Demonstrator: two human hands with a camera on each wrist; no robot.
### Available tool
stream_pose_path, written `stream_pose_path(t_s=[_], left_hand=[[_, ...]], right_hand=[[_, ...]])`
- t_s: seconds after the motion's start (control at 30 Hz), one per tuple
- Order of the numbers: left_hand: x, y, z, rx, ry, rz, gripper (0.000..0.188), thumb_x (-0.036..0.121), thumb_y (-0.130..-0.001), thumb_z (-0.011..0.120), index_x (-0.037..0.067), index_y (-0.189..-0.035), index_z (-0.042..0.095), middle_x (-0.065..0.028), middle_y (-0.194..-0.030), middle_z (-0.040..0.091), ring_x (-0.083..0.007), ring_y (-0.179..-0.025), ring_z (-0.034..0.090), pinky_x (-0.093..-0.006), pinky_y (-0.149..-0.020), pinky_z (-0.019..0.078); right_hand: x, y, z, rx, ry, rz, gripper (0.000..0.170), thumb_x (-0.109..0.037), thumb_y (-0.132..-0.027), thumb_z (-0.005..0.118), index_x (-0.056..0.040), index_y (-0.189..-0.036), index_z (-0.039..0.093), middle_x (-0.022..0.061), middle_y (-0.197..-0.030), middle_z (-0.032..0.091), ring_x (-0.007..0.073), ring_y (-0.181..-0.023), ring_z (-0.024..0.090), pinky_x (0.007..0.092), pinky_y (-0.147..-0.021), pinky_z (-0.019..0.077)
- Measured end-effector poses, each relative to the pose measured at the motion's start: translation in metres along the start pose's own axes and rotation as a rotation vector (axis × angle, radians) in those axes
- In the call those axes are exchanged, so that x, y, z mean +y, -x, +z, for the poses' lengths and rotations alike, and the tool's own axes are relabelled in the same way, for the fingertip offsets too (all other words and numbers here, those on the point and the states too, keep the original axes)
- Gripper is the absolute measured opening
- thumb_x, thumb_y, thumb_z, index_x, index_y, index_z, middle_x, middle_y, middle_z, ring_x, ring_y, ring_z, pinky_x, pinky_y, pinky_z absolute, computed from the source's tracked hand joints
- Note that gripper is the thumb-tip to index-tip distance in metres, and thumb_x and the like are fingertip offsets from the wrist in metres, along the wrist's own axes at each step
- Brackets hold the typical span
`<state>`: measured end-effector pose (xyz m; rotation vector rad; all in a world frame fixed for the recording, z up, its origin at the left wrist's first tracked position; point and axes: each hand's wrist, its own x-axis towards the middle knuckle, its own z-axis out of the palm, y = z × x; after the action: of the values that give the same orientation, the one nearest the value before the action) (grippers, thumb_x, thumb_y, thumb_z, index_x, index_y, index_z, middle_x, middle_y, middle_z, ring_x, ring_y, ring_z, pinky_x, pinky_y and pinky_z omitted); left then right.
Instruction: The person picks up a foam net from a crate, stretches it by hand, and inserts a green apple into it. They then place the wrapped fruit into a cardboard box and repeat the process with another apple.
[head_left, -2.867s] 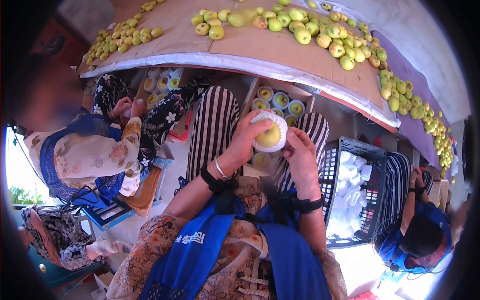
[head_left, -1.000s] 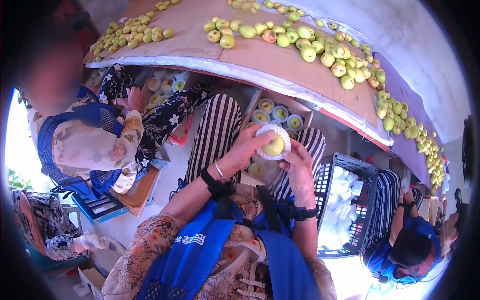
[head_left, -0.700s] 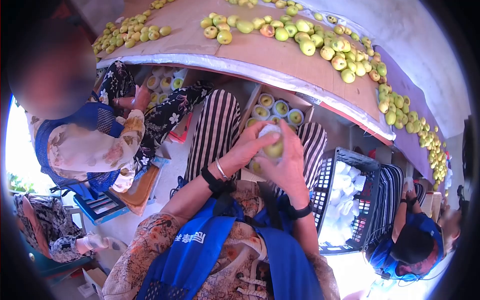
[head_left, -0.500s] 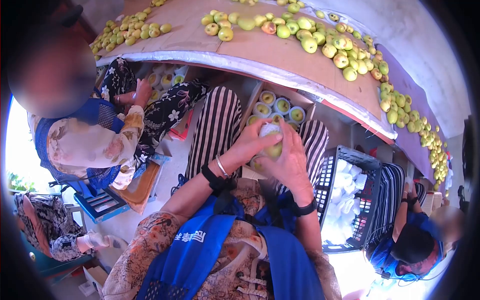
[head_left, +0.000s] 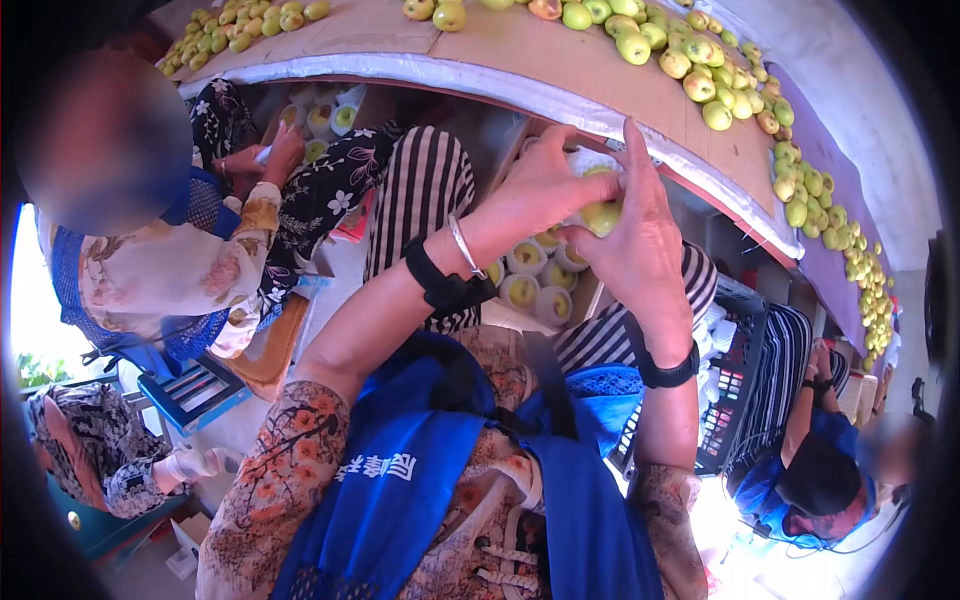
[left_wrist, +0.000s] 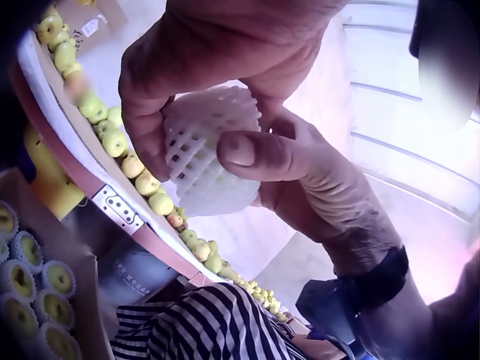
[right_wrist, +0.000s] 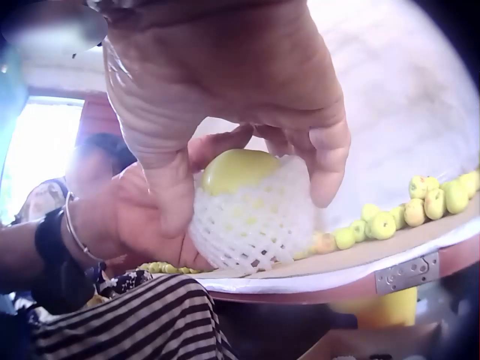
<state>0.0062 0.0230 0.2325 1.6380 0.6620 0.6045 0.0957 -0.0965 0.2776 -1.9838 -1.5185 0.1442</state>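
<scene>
A yellow-green apple (head_left: 601,217) in a white foam net (left_wrist: 202,180) is between the two hands, above an open box. Fingers and thumb of the left hand (head_left: 545,190) curl round one side of it. From the other side the right hand (head_left: 645,240) grips it, its thumb lying across the net in the left wrist view. In the right wrist view, bare apple skin (right_wrist: 236,171) shows above the net (right_wrist: 255,225). Several netted apples (head_left: 522,290) sit in the box below, partly hidden by the hands.
Loose apples (head_left: 700,85) lie along the cardboard-covered table (head_left: 520,60) in front. A black crate (head_left: 740,400) with white foam nets stands at the right. One person (head_left: 150,290) sits close on the left, another (head_left: 825,470) on the right.
Both hands have moved forward and to the right with the netted apple, from over the lap to near the table edge. The right hand has gone from fingertips at the net to a wider grip.
</scene>
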Motion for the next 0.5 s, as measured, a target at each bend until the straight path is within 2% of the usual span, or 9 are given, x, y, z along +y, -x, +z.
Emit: stream_pose_path(t_s=[0.13, 0.2, 0.23, 0.27, 0.3, 0.33, 0.37, 0.43, 0.5], left_hand=[[-0.036, -0.011, 0.014, 0.058, -0.120, -0.051, 0.095, 0.038, -0.074, 0.073, -0.013, -0.142, 0.030, -0.0216, -0.120, 0.060, -0.0292, -0.111, 0.060, -0.0345, -0.099, 0.0442], [-0.050, -0.012, 0.010, 0.103, 0.102, -0.126, 0.075, 0.032, -0.080, 0.070, -0.011, -0.134, 0.043, -0.0187, -0.111, 0.064, -0.0261, -0.100, 0.062, -0.0358, -0.087, 0.0485], [-0.059, -0.013, 0.008, 0.126, 0.212, -0.163, 0.065, 0.029, -0.082, 0.069, -0.011, -0.130, 0.049, -0.0172, -0.106, 0.066, -0.0246, -0.095, 0.063, -0.0365, -0.081, 0.0506], [-0.090, -0.021, 0.011, 0.090, 0.122, -0.223, 0.050, 0.026, -0.083, 0.064, -0.009, -0.119, 0.057, -0.0163, -0.098, 0.067, -0.0265, -0.087, 0.063, -0.0382, -0.077, 0.0505], [-0.126, -0.029, 0.015, 0.056, 0.032, -0.282, 0.038, 0.023, -0.085, 0.058, -0.006, -0.108, 0.065, -0.0154, -0.090, 0.069, -0.0285, -0.078, 0.063, -0.0399, -0.074, 0.0503], [-0.142, -0.027, 0.020, -0.134, -0.243, -0.226, 0.030, 0.020, -0.084, 0.056, -0.004, -0.099, 0.067, -0.0170, -0.087, 0.069, -0.0308, -0.076, 0.064, -0.0414, -0.074, 0.0508], [-0.156, -0.025, 0.026, -0.325, -0.517, -0.164, 0.025, 0.017, -0.084, 0.054, -0.002, -0.089, 0.069, -0.0187, -0.083, 0.069, -0.0331, -0.074, 0.065, -0.0429, -0.074, 0.0513], [-0.212, -0.004, 0.049, -0.522, -0.466, -0.177, 0.024, 0.014, -0.084, 0.051, 0.000, -0.090, 0.069, -0.0219, -0.086, 0.068, -0.0361, -0.083, 0.067, -0.0441, -0.078, 0.0520], [-0.213, 0.012, 0.068, -0.617, -0.568, -0.257, 0.024, 0.014, -0.083, 0.053, 0.000, -0.092, 0.070, -0.0226, -0.090, 0.068, -0.0379, -0.090, 0.066, -0.0452, -0.081, 0.0518]], right_hand=[[0.021, -0.009, 0.017, -0.036, 0.047, 0.082, 0.105, -0.016, -0.064, 0.084, -0.0026, -0.149, 0.025, 0.0227, -0.127, 0.054, 0.0384, -0.114, 0.057, 0.0451, -0.093, 0.0498], [0.055, -0.011, 0.038, -0.015, 0.010, 0.166, 0.098, -0.018, -0.067, 0.082, -0.0008, -0.147, 0.029, 0.0235, -0.126, 0.056, 0.0370, -0.113, 0.059, 0.0441, -0.094, 0.0497], [0.072, -0.010, 0.049, -0.067, -0.149, 0.342, 0.092, -0.018, -0.067, 0.083, 0.0015, -0.143, 0.035, 0.0214, -0.122, 0.059, 0.0337, -0.113, 0.060, 0.0425, -0.094, 0.0494], [0.094, -0.007, 0.061, -0.118, -0.307, 0.516, 0.085, -0.018, -0.067, 0.083, 0.0038, -0.138, 0.041, 0.0193, -0.117, 0.062, 0.0304, -0.112, 0.061, 0.0409, -0.095, 0.0491], [0.132, 0.002, 0.086, -0.160, -0.590, 0.718, 0.078, -0.019, -0.068, 0.083, 0.0030, -0.133, 0.046, 0.0172, -0.115, 0.063, 0.0293, -0.110, 0.062, 0.0428, -0.093, 0.0495], [0.160, 0.010, 0.106, -0.200, -0.874, 0.917, 0.071, -0.019, -0.068, 0.083, 0.0023, -0.127, 0.051, 0.0152, -0.112, 0.064, 0.0281, -0.107, 0.063, 0.0447, -0.091, 0.0499], [0.165, 0.016, 0.111, -0.140, -0.928, 1.007, 0.066, -0.019, -0.069, 0.083, 0.0008, -0.125, 0.052, 0.0143, -0.111, 0.065, 0.0278, -0.104, 0.064, 0.0449, -0.088, 0.0509], [0.169, 0.029, 0.118, -0.018, -1.034, 1.188, 0.057, -0.019, -0.071, 0.082, -0.0020, -0.119, 0.055, 0.0126, -0.107, 0.066, 0.0272, -0.097, 0.066, 0.0452, -0.083, 0.0530], [0.176, 0.029, 0.120, -0.006, -1.003, 1.151, 0.054, -0.020, -0.074, 0.081, -0.0008, -0.117, 0.055, 0.0117, -0.103, 0.067, 0.0266, -0.091, 0.069, 0.0407, -0.076, 0.0558]])
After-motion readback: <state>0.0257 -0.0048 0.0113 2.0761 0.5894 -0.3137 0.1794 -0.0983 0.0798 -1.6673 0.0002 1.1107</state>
